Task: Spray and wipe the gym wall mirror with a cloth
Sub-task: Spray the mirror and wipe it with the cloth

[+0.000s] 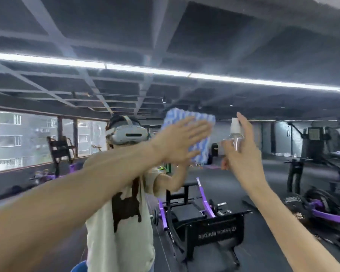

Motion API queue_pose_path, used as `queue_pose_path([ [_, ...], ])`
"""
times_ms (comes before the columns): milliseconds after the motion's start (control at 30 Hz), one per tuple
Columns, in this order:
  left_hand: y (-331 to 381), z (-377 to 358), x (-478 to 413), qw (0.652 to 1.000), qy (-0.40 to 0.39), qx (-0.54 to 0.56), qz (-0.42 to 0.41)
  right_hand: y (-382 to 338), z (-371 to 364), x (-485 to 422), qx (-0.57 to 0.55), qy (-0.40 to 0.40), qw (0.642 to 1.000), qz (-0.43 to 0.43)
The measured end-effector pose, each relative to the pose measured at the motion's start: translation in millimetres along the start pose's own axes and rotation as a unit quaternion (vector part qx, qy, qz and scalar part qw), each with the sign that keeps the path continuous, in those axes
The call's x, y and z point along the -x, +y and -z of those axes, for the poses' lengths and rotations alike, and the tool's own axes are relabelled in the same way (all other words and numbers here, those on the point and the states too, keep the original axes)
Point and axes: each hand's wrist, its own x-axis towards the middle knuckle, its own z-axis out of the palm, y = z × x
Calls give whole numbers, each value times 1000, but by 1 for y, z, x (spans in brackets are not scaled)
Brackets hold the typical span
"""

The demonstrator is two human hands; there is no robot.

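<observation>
The left grip [177,142] lies flat, fingers straight, pressing a blue-and-white wavy-patterned cloth [186,118] against the large gym wall mirror [243,95]. Just right of the cloth, the right grip [241,154] clasps a small clear spray bottle [235,132]. Below the cloth the glass reflects a black-and-purple weight machine [200,214]; left of it, windows [28,138]; above, a white light strip [145,70].

Left hand [182,143] flat, fingers [197,126] straight; right hand [244,156] apparently grips bottle [235,133].
</observation>
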Motion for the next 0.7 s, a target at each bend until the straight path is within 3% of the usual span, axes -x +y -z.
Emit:
queue_pose_path([
  [67,-74,15,-2,982,66,24,176,1,-6,3,8,-13,1000,6],
  [133,-142,31,11,939,89,23,331,1,-11,5,-8,-26,999,18],
  [200,-154,29,20,909,106,30,402,-1,-12,9,-41,-39,998,12],
  [233,-133,24,21,911,110,24,396,-3,-12,12,-57,-39,998,6],
  [267,-101,15,27,936,105,22,335,-3,-13,16,-70,-38,997,1],
  [333,-17,-12,55,996,46,-6,77,-3,-17,20,-89,-41,995,0],
  [367,11,-19,74,998,25,-17,-49,-4,-21,21,-93,-41,995,-3],
  [400,18,-23,87,993,23,-14,-113,-4,-25,23,-91,-45,995,-5],
  [433,2,-22,93,993,34,-9,-114,-4,-30,24,-90,-51,995,-6],
  [467,-26,-14,92,997,44,-16,-58,-5,-34,25,-91,-57,994,-8],
  [533,-96,4,83,986,96,-43,133,-11,-44,26,-98,-70,993,-12],
  [633,-190,31,87,914,111,-22,391,-23,-58,28,-109,-94,990,2],
  [700,-197,35,86,878,121,-25,463,-31,-66,30,-107,-101,989,14],
])
